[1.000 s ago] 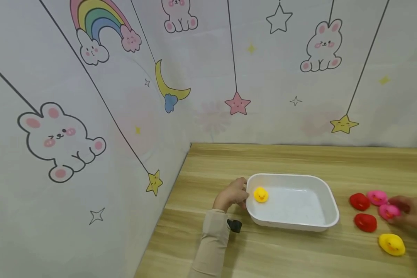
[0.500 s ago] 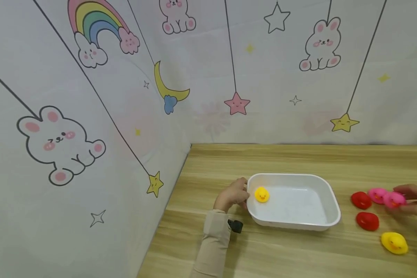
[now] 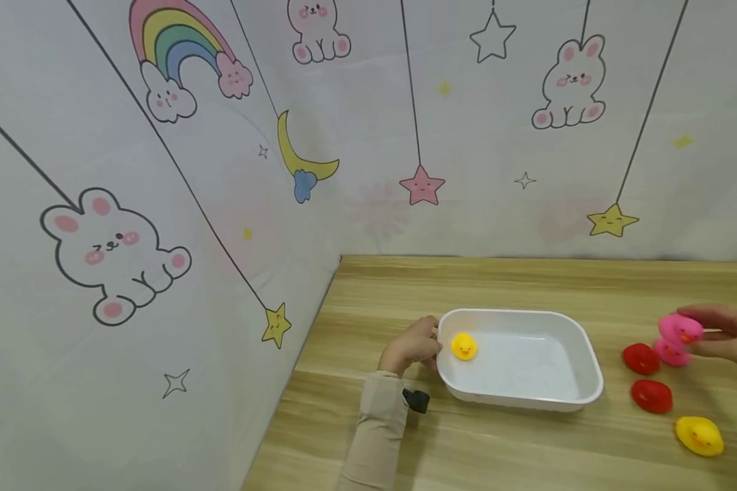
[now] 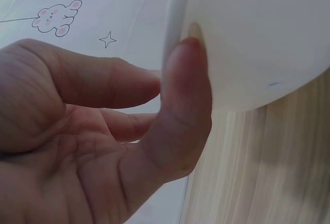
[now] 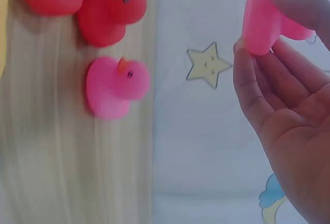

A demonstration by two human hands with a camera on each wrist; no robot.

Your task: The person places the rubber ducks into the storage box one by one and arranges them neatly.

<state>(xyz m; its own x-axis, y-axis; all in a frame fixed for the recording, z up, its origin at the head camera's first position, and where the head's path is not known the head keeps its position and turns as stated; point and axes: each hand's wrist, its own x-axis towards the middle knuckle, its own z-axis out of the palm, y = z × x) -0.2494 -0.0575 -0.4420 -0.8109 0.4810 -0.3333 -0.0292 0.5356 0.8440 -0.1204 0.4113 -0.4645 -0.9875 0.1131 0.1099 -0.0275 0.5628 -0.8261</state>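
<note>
My left hand (image 3: 413, 346) grips the left rim of a white plastic tub (image 3: 518, 401); in the left wrist view its curled fingers and thumb hold the tub's edge. A yellow rubber duck (image 3: 464, 346) sits inside the tub at its left end. With thumb and fingers, my right hand (image 3: 726, 335) pinches a pink rubber duck (image 5: 262, 20), held off the table. Behind and below it, a second pink duck (image 5: 111, 89) sits on the table. Beside that are two red ducks (image 3: 641, 359), (image 3: 652, 396) and nearer me a yellow duck (image 3: 699, 436).
The wood-grain table (image 3: 528, 457) meets a white cloth backdrop (image 3: 467, 136) at its back and left sides, printed with bunnies, stars and a rainbow. A black strap end (image 3: 416, 401) shows at the left wrist.
My right hand has picked the nearer pink duck up from the table, raising it and shifting slightly left in front of the other pink one. The left hand stays at the tub.
</note>
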